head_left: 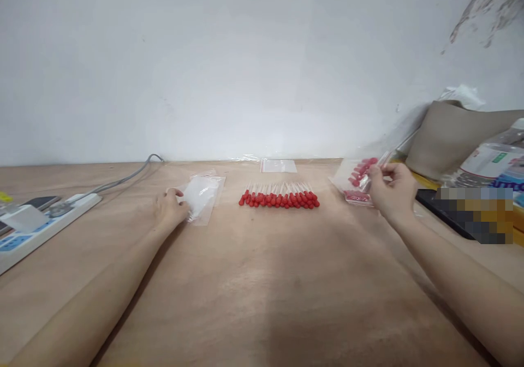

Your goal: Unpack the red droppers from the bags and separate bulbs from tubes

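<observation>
My left hand (pixel 168 207) rests at the left edge of a small stack of clear plastic bags (pixel 202 195), its fingers slightly curled and apart, with nothing visible in its grasp. On the right, my right hand (pixel 392 188) pinches the edge of a clear plastic bag (pixel 355 175) that holds several red-tipped pieces. Beneath it lies another bag with red contents (pixel 358 196), partly covered. Between my hands, a row of red-tipped sticks (pixel 279 199) lies on the table, red ends toward me and thin pale shafts pointing to the wall.
One flat clear bag (pixel 279 166) lies by the wall. At left are a white power strip (pixel 77 203), a grey cable (pixel 126 178) and a dark phone (pixel 36 203). A plastic bottle (pixel 487 162), a grey-brown cover (pixel 442 137) and a black flat object (pixel 442 211) crowd the right side.
</observation>
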{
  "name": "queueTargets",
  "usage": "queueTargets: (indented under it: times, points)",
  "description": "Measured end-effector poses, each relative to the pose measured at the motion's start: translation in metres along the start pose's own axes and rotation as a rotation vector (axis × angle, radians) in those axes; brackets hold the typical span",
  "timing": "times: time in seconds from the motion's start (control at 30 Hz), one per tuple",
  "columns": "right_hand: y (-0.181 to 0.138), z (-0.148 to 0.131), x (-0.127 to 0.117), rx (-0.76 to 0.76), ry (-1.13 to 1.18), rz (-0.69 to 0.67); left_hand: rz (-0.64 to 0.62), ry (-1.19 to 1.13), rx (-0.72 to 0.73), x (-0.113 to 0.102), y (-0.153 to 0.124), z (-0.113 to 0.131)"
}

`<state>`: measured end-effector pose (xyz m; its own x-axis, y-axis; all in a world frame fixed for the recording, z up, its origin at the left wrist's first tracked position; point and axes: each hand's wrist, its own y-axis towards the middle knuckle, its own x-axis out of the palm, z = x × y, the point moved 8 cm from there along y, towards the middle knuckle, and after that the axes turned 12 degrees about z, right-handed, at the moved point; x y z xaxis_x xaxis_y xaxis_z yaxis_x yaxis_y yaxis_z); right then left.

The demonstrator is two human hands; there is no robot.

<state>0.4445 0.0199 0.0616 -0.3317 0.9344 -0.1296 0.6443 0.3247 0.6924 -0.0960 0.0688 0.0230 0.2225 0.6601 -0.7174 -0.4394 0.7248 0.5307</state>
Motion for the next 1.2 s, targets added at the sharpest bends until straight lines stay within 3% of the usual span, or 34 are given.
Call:
queueTargets:
  times: [0.03,0.13,0.23,0.3,0.37,0.43,0.5,0.57,0.63,0.77,0.83,1.0,1.07,1.2]
  points:
    - [0.003,-0.008,-0.006,0.021,0.065,0.017,0.044,0.029,0.024,-0.003,-0.002,0.004]
    - [-0.001,-0.04,-0.012,0.058,0.177,-0.176,0.221,0.093,0.146,-0.017,-0.008,0.025]
    - [-0.024,-0.072,-0.008,0.01,0.11,-0.521,0.242,-0.046,0.345,-0.024,-0.027,0.062]
    - [-0.051,-0.086,-0.002,-0.019,0.088,-0.776,0.078,-0.275,0.404,-0.019,-0.05,0.087]
    - [-0.082,-0.092,0.004,0.024,0.112,-0.989,-0.201,-0.512,0.387,-0.006,-0.082,0.111]
    - [-0.112,-0.091,0.011,0.106,0.127,-1.128,-0.603,-0.749,0.327,0.011,-0.125,0.135]
    - [-0.141,-0.088,0.021,0.137,0.149,-1.232,-0.978,-0.904,0.178,0.024,-0.166,0.151]
    - [-0.168,-0.087,0.032,0.109,0.174,-1.326,-1.164,-1.005,-0.009,0.031,-0.189,0.159]
    - [-0.19,-0.09,0.044,0.046,0.199,-1.392,-1.235,-1.062,-0.158,0.036,-0.196,0.163]
    - [-0.211,-0.108,0.059,0.065,0.341,-1.462,-1.208,-1.097,-0.243,0.042,-0.184,0.165]
    - [-0.211,-0.118,0.062,0.004,0.397,-1.461,-1.172,-1.093,-0.267,0.044,-0.173,0.162]
    - [-0.177,-0.121,0.057,-0.467,0.321,-0.99,-1.167,-1.035,-0.275,0.05,-0.158,0.15]
    - [-0.176,-0.114,0.058,-0.512,0.323,-0.957,-1.149,-1.021,-0.288,0.054,-0.155,0.144]
    - [-0.182,-0.101,0.063,-0.448,0.33,-0.996,-1.123,-0.995,-0.37,0.062,-0.155,0.132]
